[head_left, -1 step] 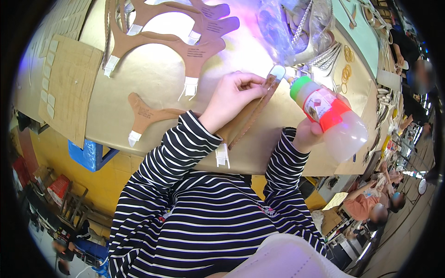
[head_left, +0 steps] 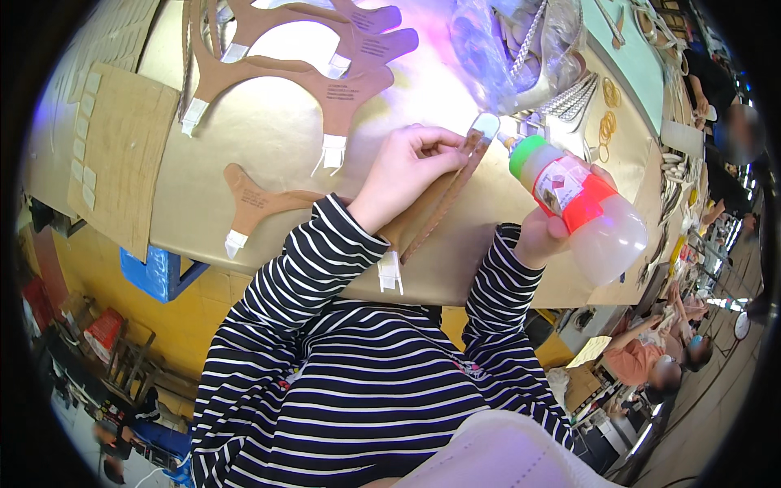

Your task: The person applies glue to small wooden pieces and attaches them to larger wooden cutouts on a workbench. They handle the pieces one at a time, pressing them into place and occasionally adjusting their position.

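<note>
My left hand [head_left: 407,171] pinches a brown leather strap [head_left: 439,193] between thumb and fingers, near its far end. That strap has a braided edge, a pale rounded tip [head_left: 486,125] and white tabs at its near end. My right hand [head_left: 539,237] is wrapped round a translucent squeeze bottle [head_left: 606,248] with a green cap and a red band. The bottle is tilted, its nozzle close beside the strap's pale tip; whether they touch I cannot tell. Left of my left hand, a Y-shaped brown leather piece [head_left: 252,202] lies partly under my forearm.
More brown Y-shaped leather pieces [head_left: 346,104] overlap at the far left. A cardboard sheet [head_left: 122,138] with pale tabs lies at the table's left edge. Beyond the bottle are a clear plastic bag [head_left: 488,69], braided straps [head_left: 569,102] and rubber bands [head_left: 608,128]. People sit at the right.
</note>
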Action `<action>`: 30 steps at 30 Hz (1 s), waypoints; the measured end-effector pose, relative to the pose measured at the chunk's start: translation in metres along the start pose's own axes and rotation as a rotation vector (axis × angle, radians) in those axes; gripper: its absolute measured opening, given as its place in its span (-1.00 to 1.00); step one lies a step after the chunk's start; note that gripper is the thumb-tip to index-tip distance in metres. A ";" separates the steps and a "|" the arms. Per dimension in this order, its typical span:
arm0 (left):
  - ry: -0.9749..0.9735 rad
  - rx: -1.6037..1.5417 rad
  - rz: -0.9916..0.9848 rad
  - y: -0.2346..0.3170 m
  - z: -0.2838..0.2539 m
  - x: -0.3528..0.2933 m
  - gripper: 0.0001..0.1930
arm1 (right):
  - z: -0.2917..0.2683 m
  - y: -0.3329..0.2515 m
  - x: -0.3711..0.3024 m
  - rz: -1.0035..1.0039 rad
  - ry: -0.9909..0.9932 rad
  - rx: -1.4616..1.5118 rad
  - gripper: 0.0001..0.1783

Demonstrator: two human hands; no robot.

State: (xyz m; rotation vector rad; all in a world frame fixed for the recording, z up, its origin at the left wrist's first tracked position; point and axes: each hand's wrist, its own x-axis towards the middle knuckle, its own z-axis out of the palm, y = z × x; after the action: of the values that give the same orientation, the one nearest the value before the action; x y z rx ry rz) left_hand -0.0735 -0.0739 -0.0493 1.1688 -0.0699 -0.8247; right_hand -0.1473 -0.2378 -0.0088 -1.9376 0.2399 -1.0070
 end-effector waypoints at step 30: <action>-0.044 0.223 0.151 0.002 -0.001 0.004 -0.58 | -0.001 0.007 0.004 0.041 -0.135 -0.006 0.04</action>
State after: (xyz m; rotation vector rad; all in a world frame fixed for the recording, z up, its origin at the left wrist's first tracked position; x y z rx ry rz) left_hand -0.0689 -0.0755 -0.0490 1.3369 -0.2887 -0.7219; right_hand -0.1436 -0.2442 -0.0116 -1.9892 0.2047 -0.8458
